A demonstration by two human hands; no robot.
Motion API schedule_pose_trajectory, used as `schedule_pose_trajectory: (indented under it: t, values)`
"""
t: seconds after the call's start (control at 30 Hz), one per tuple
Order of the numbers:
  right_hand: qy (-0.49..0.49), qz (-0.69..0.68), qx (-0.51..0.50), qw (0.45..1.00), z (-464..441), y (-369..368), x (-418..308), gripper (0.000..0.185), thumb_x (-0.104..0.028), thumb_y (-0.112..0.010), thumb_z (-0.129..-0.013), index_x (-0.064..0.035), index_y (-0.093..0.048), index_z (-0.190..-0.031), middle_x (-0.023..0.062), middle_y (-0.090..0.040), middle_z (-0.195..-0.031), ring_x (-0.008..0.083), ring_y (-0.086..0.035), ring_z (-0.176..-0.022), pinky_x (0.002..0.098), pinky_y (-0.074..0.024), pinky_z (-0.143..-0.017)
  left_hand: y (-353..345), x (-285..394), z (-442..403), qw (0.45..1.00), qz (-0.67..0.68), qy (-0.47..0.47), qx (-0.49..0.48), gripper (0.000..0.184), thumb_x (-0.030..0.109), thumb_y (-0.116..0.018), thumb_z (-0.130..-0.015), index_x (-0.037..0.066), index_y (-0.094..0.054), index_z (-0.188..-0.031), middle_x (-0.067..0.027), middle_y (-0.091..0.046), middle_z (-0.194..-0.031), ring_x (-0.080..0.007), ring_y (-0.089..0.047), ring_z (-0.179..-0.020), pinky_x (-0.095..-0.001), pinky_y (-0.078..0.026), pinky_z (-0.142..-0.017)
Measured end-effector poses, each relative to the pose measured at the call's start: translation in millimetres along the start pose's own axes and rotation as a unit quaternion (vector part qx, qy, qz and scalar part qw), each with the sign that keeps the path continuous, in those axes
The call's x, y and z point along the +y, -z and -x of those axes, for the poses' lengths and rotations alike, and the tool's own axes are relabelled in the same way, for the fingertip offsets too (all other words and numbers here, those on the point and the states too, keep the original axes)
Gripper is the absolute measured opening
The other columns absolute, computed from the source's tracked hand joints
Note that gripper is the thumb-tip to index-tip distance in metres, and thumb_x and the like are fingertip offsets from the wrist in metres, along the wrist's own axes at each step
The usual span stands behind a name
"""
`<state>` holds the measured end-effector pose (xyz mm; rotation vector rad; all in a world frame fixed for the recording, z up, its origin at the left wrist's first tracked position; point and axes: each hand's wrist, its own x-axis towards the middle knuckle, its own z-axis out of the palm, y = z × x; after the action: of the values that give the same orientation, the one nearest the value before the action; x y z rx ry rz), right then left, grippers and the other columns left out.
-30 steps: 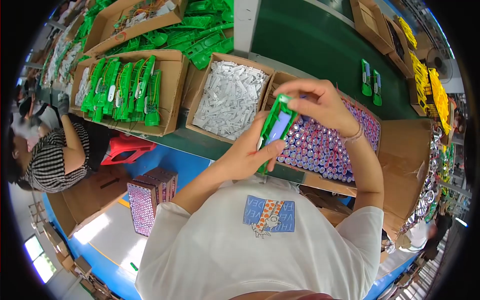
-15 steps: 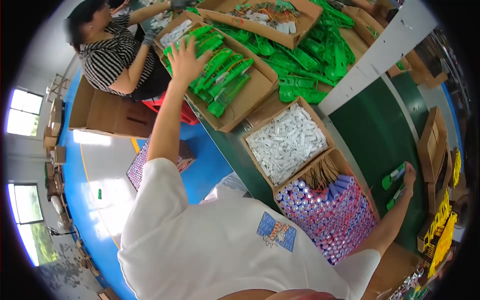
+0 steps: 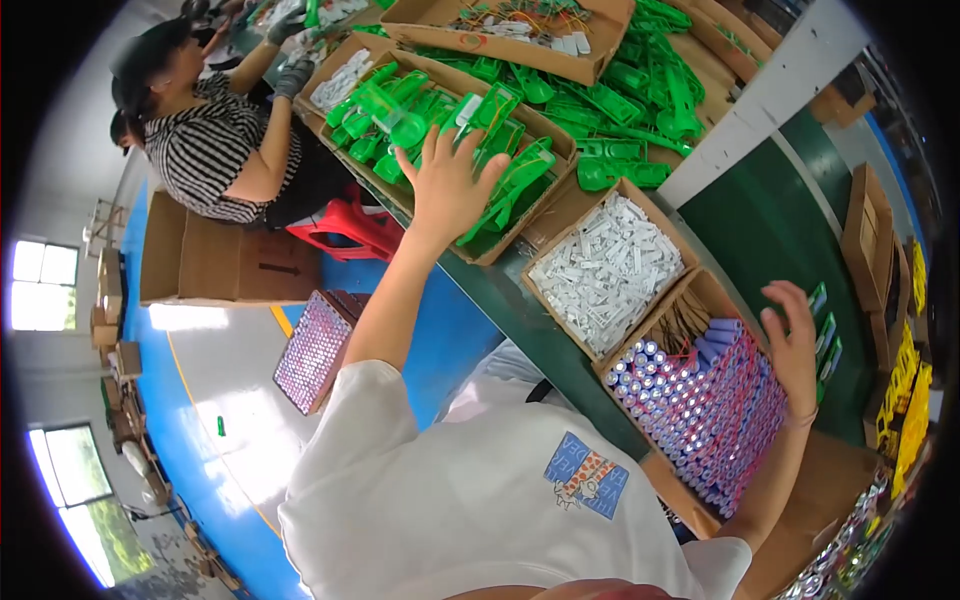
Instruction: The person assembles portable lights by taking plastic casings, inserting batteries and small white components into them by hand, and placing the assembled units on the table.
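My left hand (image 3: 450, 190) is over the carton of green plastic housings (image 3: 375, 105), its fingers spread. Its fingertips are near the housings at the carton's right end; whether they touch is hard to tell. Several of these housings have thin wires and a clear or white part. My right hand (image 3: 793, 345) hovers by the right edge of the box of purple-wrapped cylindrical cells (image 3: 690, 420), fingers apart and slightly bent, nothing visible in it. Just right of it, green pieces (image 3: 826, 345) lie on the dark green table, partly hidden by the hand.
Between the two cartons stands a box of small white parts (image 3: 610, 270). Loose green housings (image 3: 600, 105) are heaped behind, beside a carton of wired parts (image 3: 520, 35). A grey post (image 3: 770, 100) crosses the table. At the left, a co-worker in a striped top (image 3: 225, 150) works near a red stool (image 3: 345, 230).
My left hand has moved right along the carton, where the housings now lie differently. My right hand has come away from the green pieces toward the cells. The whole view has shifted slightly.
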<state>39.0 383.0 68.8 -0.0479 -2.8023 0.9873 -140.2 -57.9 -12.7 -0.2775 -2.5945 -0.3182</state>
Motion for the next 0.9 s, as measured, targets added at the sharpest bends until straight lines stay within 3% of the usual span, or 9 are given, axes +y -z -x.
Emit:
schedule_pose_trajectory:
  t: [0.1,0.27,0.3,0.4,0.53,0.67,0.8,0.87,0.9]
  values:
    - [0.015,-0.032,-0.078,0.996,34.2,-13.7,-60.9,0.024,-0.003,-0.061,-0.088,-0.0019,-0.062,-0.112,0.01,-0.059,-0.114,0.0189,-0.058,-0.101,0.0287,-0.0468,-0.083,12.2,-3.2,-16.5,0.991,0.132,0.003,-0.023,0.019,0.012,-0.064,-0.085,0.014,-0.067,-0.104,-0.013,-0.059,-0.108,-0.0344,-0.063,-0.089,-0.0454,-0.049,-0.083]
    - [0.034,-0.032,-0.072,0.996,74.1,-40.1,-98.3,0.019,-0.001,-0.064,-0.083,0.0003,-0.064,-0.102,0.0155,-0.063,-0.107,0.0306,-0.062,-0.098,0.0342,-0.0492,-0.083,14.5,-1.2,-29.6,0.97,0.089,-0.103,0.201,0.031,0.003,-0.067,-0.082,0.014,-0.062,-0.11,-0.0143,-0.057,-0.11,-0.032,-0.064,-0.087,-0.0385,-0.054,-0.068]
    - [0.046,-0.039,-0.048,0.997,80.3,-51.7,-93.8,0.02,-0.001,-0.065,-0.083,-0.0002,-0.065,-0.103,0.016,-0.065,-0.102,0.0328,-0.063,-0.094,0.0362,-0.0499,-0.082,17.4,15.2,-24.9,0.93,0.312,-0.062,0.184,0.042,0.002,-0.069,-0.08,0.012,-0.055,-0.118,-0.0137,-0.053,-0.116,-0.0298,-0.063,-0.092,-0.0388,-0.055,-0.071]
    - [0.037,-0.103,-0.015,0.994,85.0,-86.9,-102.2,0.022,-0.001,-0.066,-0.082,-0.0018,-0.066,-0.104,0.0147,-0.065,-0.103,0.0303,-0.064,-0.093,0.0357,-0.0504,-0.081,57.3,91.5,18.1,0.664,0.739,0.058,-0.092,0.072,0.0,-0.072,-0.078,0.007,-0.033,-0.139,-0.0126,-0.04,-0.133,-0.0239,-0.06,-0.106,-0.0385,-0.055,-0.08]
    - [0.196,0.127,0.179,0.956,74.2,-102.4,-129.1,0.023,-0.003,-0.069,-0.081,-0.0065,-0.067,-0.104,0.0102,-0.068,-0.104,0.0267,-0.064,-0.087,0.0345,-0.0502,-0.08,55.4,146.8,82.3,0.258,0.797,0.3,-0.456,0.066,-0.001,-0.062,-0.084,0.01,-0.033,-0.142,-0.0102,-0.058,-0.12,-0.0238,-0.057,-0.111,-0.0399,-0.051,-0.089]
    - [0.354,0.125,0.052,0.926,87.8,-91.5,-105.7,0.021,-0.004,-0.068,-0.078,-0.0058,-0.067,-0.098,0.0078,-0.067,-0.103,0.0244,-0.064,-0.085,0.0354,-0.0516,-0.075,63.3,166.1,95.3,0.292,0.784,0.276,-0.473,0.05,0.007,-0.056,-0.091,0.009,-0.034,-0.136,-0.0127,-0.057,-0.113,-0.0242,-0.06,-0.101,-0.0367,-0.053,-0.083]
    - [0.072,-0.241,-0.03,0.967,92.8,-86.9,-88.4,0.019,0.002,-0.056,-0.083,-0.0027,-0.065,-0.099,0.0115,-0.067,-0.097,0.0204,-0.065,-0.079,0.0316,-0.0512,-0.072,73.2,176.8,94.8,0.396,0.748,0.208,-0.491,0.042,0.015,-0.048,-0.096,0.009,-0.029,-0.132,-0.0121,-0.055,-0.104,-0.0216,-0.06,-0.093,-0.0336,-0.053,-0.079]
    - [-0.097,-0.552,-0.009,0.828,85.4,-88.0,-106.8,0.013,-0.002,-0.056,-0.089,0.001,-0.064,-0.099,0.0074,-0.065,-0.084,0.0161,-0.065,-0.08,0.0292,-0.0517,-0.07,70.7,177.8,98.7,0.423,0.741,0.153,-0.498,0.042,0.016,-0.047,-0.096,0.008,-0.028,-0.133,-0.0116,-0.054,-0.103,-0.02,-0.058,-0.089,-0.033,-0.052,-0.077]
    - [-0.105,-0.521,0.015,0.847,85.2,-91.4,-109.2,0.01,-0.004,-0.057,-0.091,0.0029,-0.062,-0.097,0.0048,-0.062,-0.078,0.0143,-0.064,-0.078,0.0274,-0.052,-0.066,69.7,178.7,101.4,0.45,0.734,0.102,-0.499,0.042,0.016,-0.045,-0.096,0.007,-0.026,-0.133,-0.0111,-0.052,-0.102,-0.0184,-0.057,-0.085,-0.0325,-0.051,-0.075]
